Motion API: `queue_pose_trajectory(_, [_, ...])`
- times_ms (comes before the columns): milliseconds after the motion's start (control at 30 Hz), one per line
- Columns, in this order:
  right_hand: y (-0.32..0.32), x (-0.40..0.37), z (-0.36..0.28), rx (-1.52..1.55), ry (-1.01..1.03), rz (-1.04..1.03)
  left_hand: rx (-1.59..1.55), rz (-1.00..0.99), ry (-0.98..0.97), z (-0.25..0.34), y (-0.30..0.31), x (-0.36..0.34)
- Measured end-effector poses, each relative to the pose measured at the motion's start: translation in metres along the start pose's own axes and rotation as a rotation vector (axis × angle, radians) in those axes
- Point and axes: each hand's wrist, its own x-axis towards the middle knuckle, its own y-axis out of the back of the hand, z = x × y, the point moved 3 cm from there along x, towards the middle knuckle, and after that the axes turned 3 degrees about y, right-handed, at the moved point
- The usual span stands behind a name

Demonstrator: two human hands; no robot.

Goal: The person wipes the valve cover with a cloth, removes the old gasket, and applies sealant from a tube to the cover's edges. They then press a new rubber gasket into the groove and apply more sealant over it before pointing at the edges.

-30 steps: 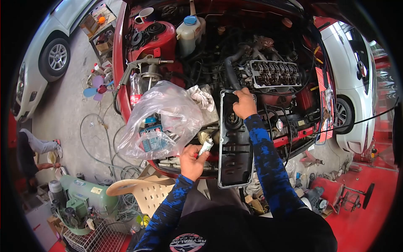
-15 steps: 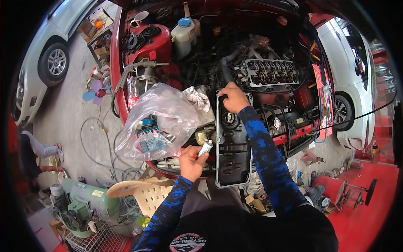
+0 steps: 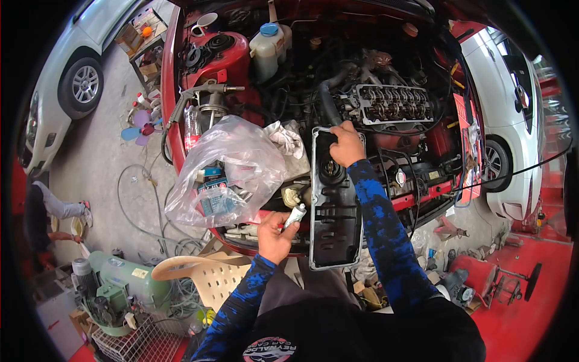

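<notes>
My left hand (image 3: pixel 275 238) is closed round a small white tube (image 3: pixel 295 215), its nozzle end pointing up beside the valve cover. The black valve cover (image 3: pixel 335 232) lies with its hollow inner side up across the car's front edge, a pale rim running round it. At the cover's top edge, my right hand (image 3: pixel 347 146) has its fingers curled on the rim; their tips are partly hidden. Beyond it sits the open cylinder head (image 3: pixel 395 104) with its valve gear exposed.
A clear plastic bag (image 3: pixel 226 175) with small boxes lies left of the cover, near a white rag (image 3: pixel 284 140) and a spray gun (image 3: pixel 208 96). A beige chair (image 3: pixel 208 280) and green compressor (image 3: pixel 129 283) stand lower left. Another person (image 3: pixel 57 211) is at far left.
My right hand has slid a little to the right along the cover's top edge. My left hand still holds the tube in nearly the same spot. The whole view has shifted slightly.
</notes>
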Motion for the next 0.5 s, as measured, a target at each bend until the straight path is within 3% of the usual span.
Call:
queue_pose_trajectory(333, [-0.012, -0.001, -0.045, -0.243, 0.176, -0.085, 0.045, -0.006, 0.007, 0.013, -0.01, -0.002])
queue_pose_trajectory(400, [-0.001, -0.005, -0.03, 0.073, 0.165, -0.126, 0.041, -0.01, 0.004, 0.013, -0.012, -0.002])
queue_pose_trajectory(433, [0.006, -0.006, -0.02, 0.158, 0.253, -0.028, 0.034, -0.017, 0.009, 0.013, -0.013, -0.002])
queue_pose_trajectory(500, [0.024, -0.014, 0.006, 0.205, 0.055, 0.083, 0.029, -0.024, 0.015, 0.013, -0.013, -0.002])
